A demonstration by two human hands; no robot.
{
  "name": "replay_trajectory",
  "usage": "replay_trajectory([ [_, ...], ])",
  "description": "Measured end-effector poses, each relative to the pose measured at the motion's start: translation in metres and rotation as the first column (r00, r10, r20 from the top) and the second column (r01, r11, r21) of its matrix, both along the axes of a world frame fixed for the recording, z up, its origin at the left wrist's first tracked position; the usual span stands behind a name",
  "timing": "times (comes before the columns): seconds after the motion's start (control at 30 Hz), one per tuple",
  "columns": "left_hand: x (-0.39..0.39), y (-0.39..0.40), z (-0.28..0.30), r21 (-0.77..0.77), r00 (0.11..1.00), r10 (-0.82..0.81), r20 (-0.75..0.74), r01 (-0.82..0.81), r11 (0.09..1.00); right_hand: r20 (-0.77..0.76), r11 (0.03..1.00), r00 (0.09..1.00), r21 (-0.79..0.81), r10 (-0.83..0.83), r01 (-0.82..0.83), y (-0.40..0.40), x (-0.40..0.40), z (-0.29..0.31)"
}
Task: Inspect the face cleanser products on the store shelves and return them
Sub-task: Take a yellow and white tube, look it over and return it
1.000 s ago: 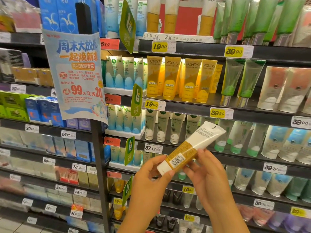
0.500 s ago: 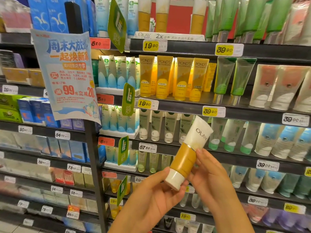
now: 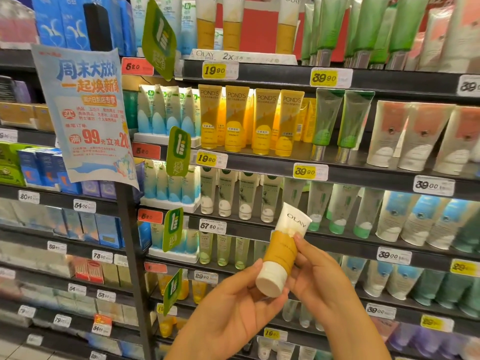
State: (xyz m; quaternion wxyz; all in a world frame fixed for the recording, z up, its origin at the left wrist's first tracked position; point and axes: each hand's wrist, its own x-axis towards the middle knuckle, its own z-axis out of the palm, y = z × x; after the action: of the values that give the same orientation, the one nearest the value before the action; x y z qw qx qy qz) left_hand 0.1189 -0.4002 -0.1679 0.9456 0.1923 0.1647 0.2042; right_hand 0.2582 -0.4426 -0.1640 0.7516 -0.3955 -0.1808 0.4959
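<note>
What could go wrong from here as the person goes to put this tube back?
1. The Olay tube is held tilted, cap down, with the left hand at the cap and the right hand's fingers lightly on its side; it could slip while being turned.
2. Matching tubes stand on the top shelf, above the yellow Pond's tubes; it might be returned to the wrong row.
3. Reaching in could topple the closely packed neighbours.

Two bare forearms, no sleeves or jewellery visible.
</note>
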Motion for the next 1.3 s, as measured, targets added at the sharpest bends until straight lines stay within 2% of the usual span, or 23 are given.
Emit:
replay_trajectory([
  [0.13,0.014,-0.005,0.000,0.035,0.999,0.043,0.010,-0.043,0.998,0.020,1.000,1.000,0.023,-0.006,0.006,-0.001,0.010,0.002],
  [0.23,0.021,-0.007,0.001,0.116,0.997,0.074,0.002,-0.074,0.990,0.080,0.998,0.996,0.056,-0.028,0.023,-0.001,0.017,0.006],
  [0.33,0.025,-0.007,0.003,0.253,0.994,0.105,-0.024,-0.095,0.963,0.195,0.992,0.980,0.127,-0.044,0.019,-0.001,0.025,0.012],
  [0.43,0.028,-0.003,0.005,0.421,0.982,0.177,-0.071,-0.131,0.897,0.346,0.984,0.938,0.174,-0.036,-0.026,-0.002,0.033,0.022],
  [0.6,0.035,0.011,0.022,0.712,0.946,0.286,-0.155,-0.094,0.696,0.493,0.973,0.866,0.229,-0.081,-0.040,0.009,0.038,0.044],
  [0.67,0.039,0.019,0.034,0.830,0.907,0.360,-0.219,-0.021,0.557,0.532,0.965,0.839,0.260,-0.116,-0.031,0.016,0.040,0.055],
  [0.73,0.045,0.028,0.045,0.911,0.866,0.457,-0.203,-0.004,0.412,0.556,0.955,0.819,0.296,-0.146,-0.031,0.024,0.044,0.065],
  [0.9,0.063,0.058,0.075,0.974,0.847,0.530,-0.037,-0.089,0.211,0.579,0.920,0.791,0.388,-0.198,-0.053,0.046,0.054,0.097],
  [1.1,0.080,0.109,0.113,0.985,0.804,0.586,0.100,-0.162,0.054,0.653,0.886,0.703,0.459,-0.281,-0.072,0.088,0.064,0.146],
  [1.17,0.085,0.125,0.129,0.982,0.794,0.591,0.146,-0.187,0.008,0.645,0.864,0.701,0.496,-0.306,-0.080,0.103,0.068,0.162],
  [1.3,0.094,0.153,0.164,0.968,0.774,0.581,0.252,-0.211,-0.138,0.641,0.824,0.688,0.556,-0.340,-0.110,0.130,0.074,0.195],
])
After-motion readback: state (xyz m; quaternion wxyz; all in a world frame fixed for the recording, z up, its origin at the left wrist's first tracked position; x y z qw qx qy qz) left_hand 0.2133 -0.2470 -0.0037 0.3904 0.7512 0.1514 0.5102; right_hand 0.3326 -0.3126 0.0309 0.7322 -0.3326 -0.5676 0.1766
